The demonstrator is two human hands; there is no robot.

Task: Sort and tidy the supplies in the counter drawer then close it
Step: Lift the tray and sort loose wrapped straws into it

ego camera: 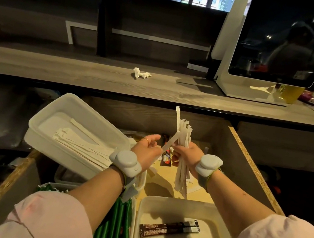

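two hands meet above the open drawer (pixel 252 166): the right hand (pixel 187 155) grips a bundle of white paper sticks (pixel 183 131) upright, and the left hand (pixel 147 148) pinches a single stick (pixel 171 142) beside it. far left, a tilted white tray (pixel 83 106) holds more sticks; near right, another tray (pixel 179 202) holds dark sachets (pixel 168 230).

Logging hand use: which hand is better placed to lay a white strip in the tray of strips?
Likely left: the left hand pinches one strip beside that tray; the right hand grips the bundle, farther off.
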